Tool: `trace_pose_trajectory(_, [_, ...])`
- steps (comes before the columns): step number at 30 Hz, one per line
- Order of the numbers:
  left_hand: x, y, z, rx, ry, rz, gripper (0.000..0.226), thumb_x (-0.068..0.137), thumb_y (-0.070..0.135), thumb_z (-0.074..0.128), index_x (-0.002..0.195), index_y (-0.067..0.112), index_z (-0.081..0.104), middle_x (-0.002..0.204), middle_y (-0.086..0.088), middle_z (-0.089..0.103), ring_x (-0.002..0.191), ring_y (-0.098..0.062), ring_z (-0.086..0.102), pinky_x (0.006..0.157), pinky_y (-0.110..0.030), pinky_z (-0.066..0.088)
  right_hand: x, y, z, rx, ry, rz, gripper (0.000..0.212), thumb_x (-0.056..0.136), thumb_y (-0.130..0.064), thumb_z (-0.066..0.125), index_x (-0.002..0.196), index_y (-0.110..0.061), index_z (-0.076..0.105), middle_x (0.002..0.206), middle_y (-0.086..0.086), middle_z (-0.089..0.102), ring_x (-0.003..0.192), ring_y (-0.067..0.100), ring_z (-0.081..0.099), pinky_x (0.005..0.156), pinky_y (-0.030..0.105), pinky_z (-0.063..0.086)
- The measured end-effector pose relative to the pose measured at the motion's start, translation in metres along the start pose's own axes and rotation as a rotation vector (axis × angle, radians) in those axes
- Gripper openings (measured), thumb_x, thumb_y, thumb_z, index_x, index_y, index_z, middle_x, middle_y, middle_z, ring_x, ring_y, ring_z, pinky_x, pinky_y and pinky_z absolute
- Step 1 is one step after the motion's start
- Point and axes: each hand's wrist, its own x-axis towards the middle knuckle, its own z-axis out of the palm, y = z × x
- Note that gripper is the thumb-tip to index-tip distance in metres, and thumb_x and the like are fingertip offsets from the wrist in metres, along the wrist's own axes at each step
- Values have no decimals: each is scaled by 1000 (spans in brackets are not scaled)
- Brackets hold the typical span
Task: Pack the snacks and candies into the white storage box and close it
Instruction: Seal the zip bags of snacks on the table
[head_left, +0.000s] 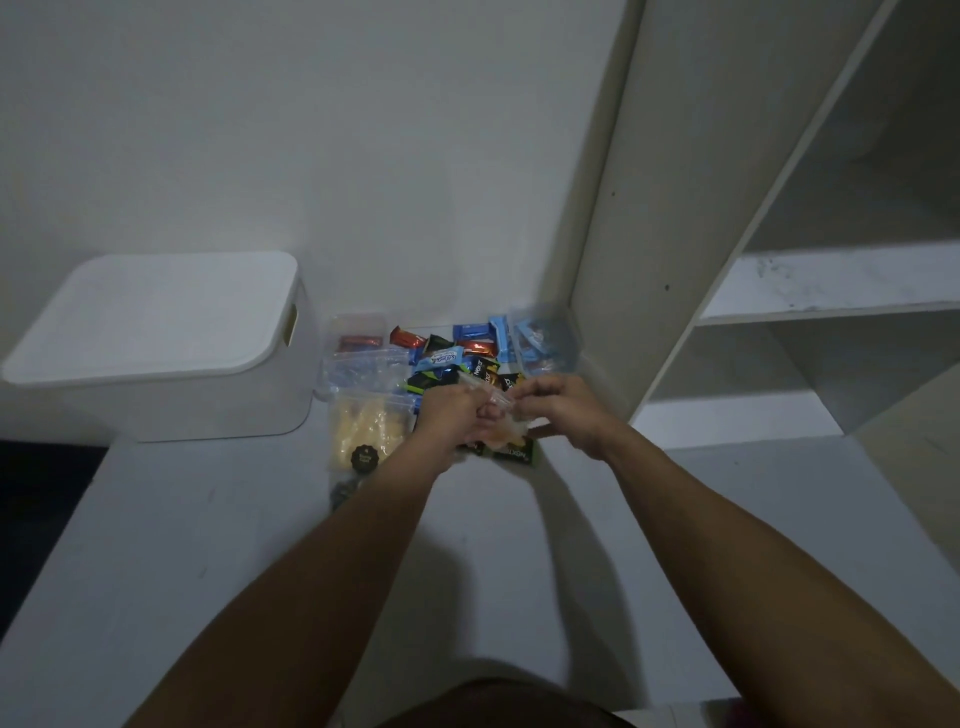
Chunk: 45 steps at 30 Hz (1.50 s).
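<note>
Item: clear bag (503, 415), pinched between left hand (457, 415) and right hand (561, 410), above the snacks (457, 358) on the table (260, 545). Box (156, 338): left, lid on. Handling, judged: grip the bag firmly, then lift the lid first.

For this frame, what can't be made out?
Head view only:
- Inside of the white box: hidden by its lid.
- Clear packet held by left hand and right hand: contents blurred, partly covered by fingers.
- Dark item below the yellow bag: dim, partly hidden by the left forearm.
- Most wrapper print: too small.
</note>
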Motion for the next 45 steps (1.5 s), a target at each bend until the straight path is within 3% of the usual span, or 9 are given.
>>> trace_pose_trajectory(6, [-4, 8, -2, 180, 32, 130, 15, 89, 12, 58, 80, 6, 69, 72, -10, 71, 63, -18, 64, 62, -29, 52, 4, -14, 8, -201, 177, -108, 18, 83, -10, 73, 68, -20, 70, 68, 2, 68, 62, 9, 61, 61, 25, 48])
trace_pose_trajectory(10, [-4, 12, -6, 242, 47, 152, 16, 84, 14, 60, 74, 5, 69, 67, -12, 71, 59, -19, 64, 64, -33, 53, 11, -16, 12, -226, 322, -129, 11, 81, -16, 75, 70, -18, 74, 72, 4, 72, 65, 14, 61, 71, 40, 56])
trace_pose_trajectory(16, [-4, 15, -19, 252, 267, 310, 12, 90, 13, 54, 98, 18, 62, 97, 0, 62, 80, -15, 61, 63, -29, 53, 7, -28, 14, -334, 265, -185, 10, 86, -15, 70, 91, -7, 75, 85, 6, 73, 82, 18, 67, 82, 39, 57])
trace_pose_trajectory(18, [-3, 19, -26, 247, 190, 368, 34, 87, 2, 60, 117, 18, 57, 112, 5, 55, 95, -14, 59, 69, -25, 54, 4, -33, 14, -374, 220, -216, 11, 87, -14, 70, 93, -7, 76, 85, 4, 72, 80, 15, 65, 77, 33, 54])
trace_pose_trajectory(26, [1, 29, -43, 356, 235, 468, 6, 84, 7, 68, 87, 9, 72, 92, -7, 71, 90, -19, 64, 88, -38, 54, 0, -49, 21, -354, 192, -260, 14, 87, -18, 70, 84, -5, 74, 78, 6, 71, 68, 9, 61, 65, 24, 50])
trace_pose_trajectory(31, [-1, 32, -44, 338, 241, 478, 9, 84, 8, 68, 79, 16, 69, 87, -3, 69, 87, -17, 63, 83, -36, 55, 5, -49, 36, -451, 266, -284, 8, 85, -13, 72, 84, -6, 73, 81, 11, 71, 75, 19, 64, 73, 37, 55])
trace_pose_trajectory(37, [-8, 38, -50, 262, 86, 495, 9, 81, 6, 70, 83, 15, 68, 87, -1, 69, 84, -14, 64, 71, -23, 51, 7, -59, 41, -523, 321, -315, 8, 81, -11, 74, 73, -10, 73, 69, 3, 69, 66, 16, 61, 66, 32, 53])
trace_pose_trajectory(42, [-9, 46, -49, 291, 147, 495, 15, 82, 2, 66, 75, 15, 67, 78, -1, 66, 77, -14, 60, 63, -17, 43, 8, -67, 47, -424, 247, -324, 7, 82, -13, 74, 77, -15, 70, 66, -4, 62, 59, 5, 54, 58, 21, 43])
trace_pose_trajectory(45, [-8, 47, -50, 321, 151, 511, 9, 84, 3, 66, 80, 11, 67, 77, 1, 63, 75, -12, 58, 61, -17, 42, 11, -67, 49, -420, 236, -345, 10, 83, -19, 75, 75, -14, 71, 66, -1, 64, 59, 10, 55, 60, 28, 48])
